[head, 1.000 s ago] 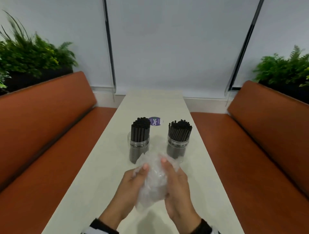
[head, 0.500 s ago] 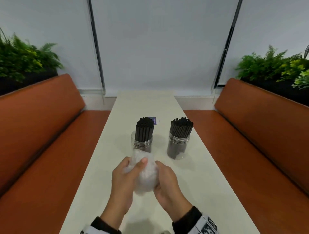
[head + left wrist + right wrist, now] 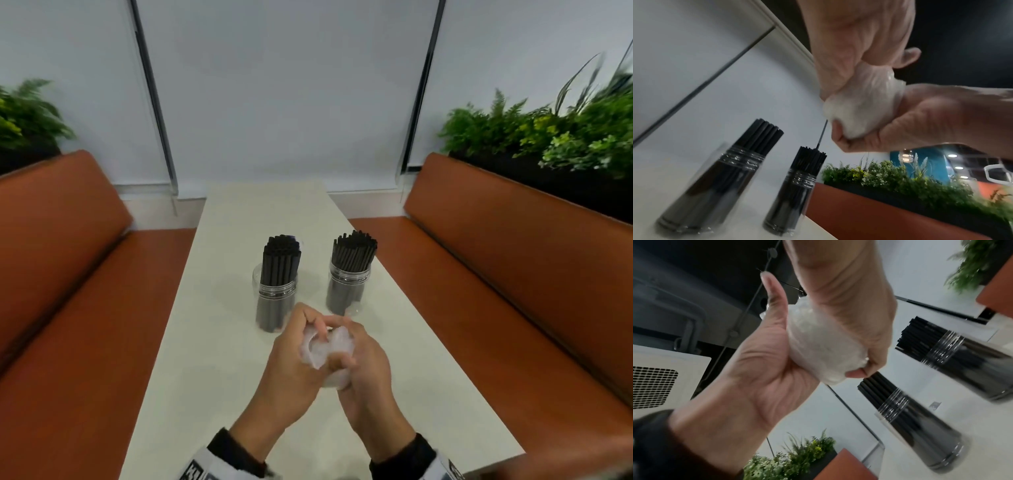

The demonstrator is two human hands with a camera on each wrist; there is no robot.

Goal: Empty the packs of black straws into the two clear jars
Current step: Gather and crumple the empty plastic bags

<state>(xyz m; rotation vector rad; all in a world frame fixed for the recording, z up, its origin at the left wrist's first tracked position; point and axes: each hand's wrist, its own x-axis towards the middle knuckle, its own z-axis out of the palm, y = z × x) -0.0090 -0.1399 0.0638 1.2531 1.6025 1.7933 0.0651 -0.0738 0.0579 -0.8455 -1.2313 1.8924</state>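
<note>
While I squeeze: left hand point(image 3: 291, 356) and right hand point(image 3: 364, 368) both clench the crumpled plastic wrapper point(image 3: 325, 346).
Jars' bearing: both straw-filled jars point(image 3: 275, 298) stand upright just beyond my hands, left hand nearer.

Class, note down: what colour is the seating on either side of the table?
Orange-brown; the benches show best in the head view.

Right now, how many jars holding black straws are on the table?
2. The left jar and the right jar stand upright side by side on the white table, just beyond the hands. None looks hidden.
</note>
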